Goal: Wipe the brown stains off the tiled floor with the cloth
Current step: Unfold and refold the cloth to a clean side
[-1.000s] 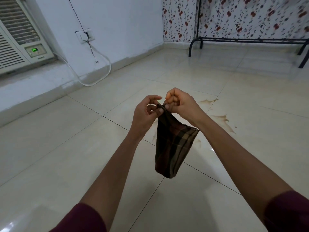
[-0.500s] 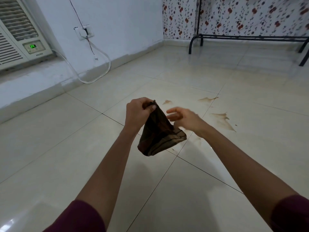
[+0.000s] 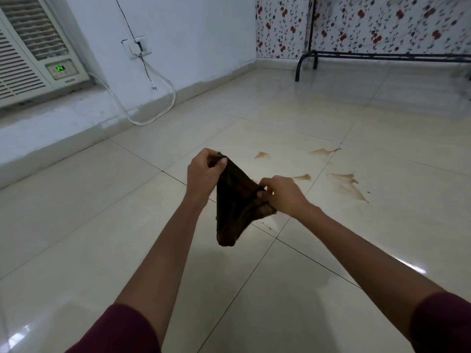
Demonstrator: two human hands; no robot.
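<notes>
A dark brown checked cloth (image 3: 233, 210) hangs in the air above the cream tiled floor (image 3: 102, 212). My left hand (image 3: 204, 174) pinches its upper corner. My right hand (image 3: 283, 197) grips its lower right edge, so the cloth is stretched between both hands. Several brown stains lie on the tiles beyond my hands: a large streak (image 3: 348, 186) at the right, a small one (image 3: 302, 177) just past my right hand, and two farther off (image 3: 262, 155) (image 3: 323, 152). A faint smear (image 3: 267, 226) shows below the cloth.
A window air conditioner (image 3: 30, 54) sits in the left wall above a low ledge (image 3: 51, 133). A white cable (image 3: 153, 103) loops down from a wall socket (image 3: 137, 47). A black metal frame (image 3: 382, 57) stands at the far floral wall.
My right hand let go of the cloth's top corner, moved down and right, and now grips its lower edge. My left hand kept its hold. The cloth is now spread between the hands.
</notes>
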